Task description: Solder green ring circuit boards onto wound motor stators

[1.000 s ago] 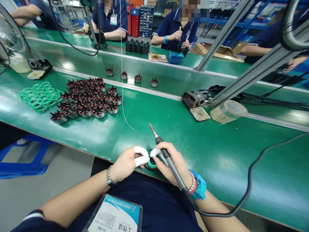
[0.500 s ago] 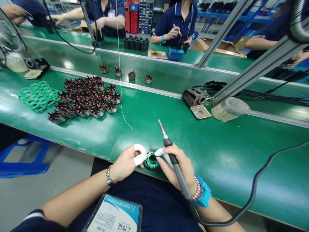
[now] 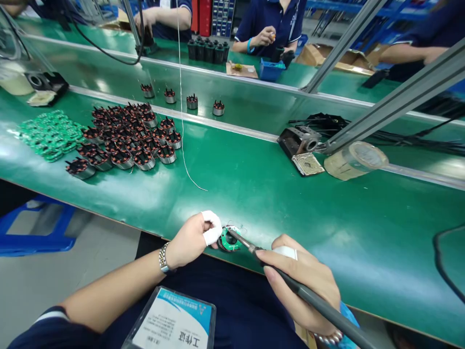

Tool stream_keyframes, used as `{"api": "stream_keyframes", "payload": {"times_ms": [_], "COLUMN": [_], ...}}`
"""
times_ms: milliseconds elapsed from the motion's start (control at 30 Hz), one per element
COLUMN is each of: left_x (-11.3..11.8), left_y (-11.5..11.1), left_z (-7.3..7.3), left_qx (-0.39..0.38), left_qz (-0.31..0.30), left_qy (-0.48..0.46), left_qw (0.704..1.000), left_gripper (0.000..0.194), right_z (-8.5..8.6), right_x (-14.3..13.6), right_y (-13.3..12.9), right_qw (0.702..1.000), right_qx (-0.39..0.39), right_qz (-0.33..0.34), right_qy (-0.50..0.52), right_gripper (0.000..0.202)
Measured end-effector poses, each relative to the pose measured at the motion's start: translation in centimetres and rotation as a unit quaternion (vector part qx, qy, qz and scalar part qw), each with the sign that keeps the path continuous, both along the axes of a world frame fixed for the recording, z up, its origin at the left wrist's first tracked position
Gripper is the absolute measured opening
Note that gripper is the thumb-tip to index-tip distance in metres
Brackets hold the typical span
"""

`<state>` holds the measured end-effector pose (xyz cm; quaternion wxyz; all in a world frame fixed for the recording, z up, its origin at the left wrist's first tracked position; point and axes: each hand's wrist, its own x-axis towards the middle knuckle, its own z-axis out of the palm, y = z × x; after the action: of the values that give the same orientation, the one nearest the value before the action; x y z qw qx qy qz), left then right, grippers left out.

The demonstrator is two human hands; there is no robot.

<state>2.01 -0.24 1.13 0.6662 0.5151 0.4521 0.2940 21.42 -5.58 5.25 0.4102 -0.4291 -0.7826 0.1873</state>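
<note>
My left hand (image 3: 196,235), with white covers on thumb and finger, is closed on the left edge of a motor stator with a green ring-shaped circuit board (image 3: 228,244) on top. The stator is at the table's front edge, and thin wires stick up from its far side. In my right hand (image 3: 305,281) is a soldering iron (image 3: 281,277), gripped like a pen. Its tip points left and meets the upper part of the board; exact contact is too small to tell. Solder wire (image 3: 184,160) hangs down, its loose end just above the table beyond my left hand.
Many wound stators (image 3: 123,140) cluster at the left beside a pile of green circuit boards (image 3: 51,133). A soldering iron stand (image 3: 298,141) and a round tub (image 3: 354,162) stand right, near a slanting metal post (image 3: 392,99). Co-workers (image 3: 269,29) sit across the table.
My right hand has drawn back to the right and swung the soldering iron down, bringing its tip from pointing away to the board. My left hand still holds the stator.
</note>
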Motion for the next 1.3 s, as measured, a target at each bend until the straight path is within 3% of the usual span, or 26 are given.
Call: {"api": "stream_keyframes", "payload": {"times_ms": [333, 700, 800, 900, 1033, 1100, 1200, 1300], "left_x": [0.0, 0.0, -0.1, -0.1, 0.0, 0.1, 0.2, -0.1], "left_y": [0.0, 0.0, -0.2, -0.2, -0.3, -0.4, -0.5, -0.5], "left_z": [-0.1, -0.1, -0.1, -0.1, -0.1, -0.1, -0.1, -0.1], "left_qx": [-0.005, -0.004, 0.004, 0.015, 0.015, 0.012, 0.014, 0.019], "left_qz": [0.0, 0.001, -0.006, -0.01, -0.004, 0.0, 0.005, -0.002], "left_qy": [-0.006, 0.006, 0.024, 0.046, 0.043, 0.038, 0.036, 0.036], "left_qw": [1.0, 1.0, 1.0, 0.999, 0.999, 0.999, 0.999, 0.999], "left_gripper": [0.009, 0.008, 0.008, 0.01, 0.012, 0.014, 0.016, 0.016], "right_z": [0.0, 1.1, 1.0, 0.3, -0.8, -1.1, -1.5, -1.9], "right_x": [-0.2, 0.9, 2.5, 5.7, 12.2, 15.3, 17.5, 15.4], "right_y": [0.2, -0.2, 0.2, 2.1, 6.6, 8.9, 10.7, 10.0], "right_qw": [1.0, 1.0, 0.997, 0.98, 0.904, 0.868, 0.877, 0.905], "right_qx": [0.002, 0.02, 0.035, 0.063, 0.109, 0.106, 0.068, 0.022], "right_qz": [0.016, -0.02, -0.072, -0.19, -0.413, -0.483, -0.475, -0.425], "right_qy": [-0.004, 0.001, -0.007, 0.001, -0.021, -0.039, -0.032, -0.005], "right_gripper": [0.025, 0.027, 0.025, 0.017, 0.02, 0.027, 0.032, 0.031]}}
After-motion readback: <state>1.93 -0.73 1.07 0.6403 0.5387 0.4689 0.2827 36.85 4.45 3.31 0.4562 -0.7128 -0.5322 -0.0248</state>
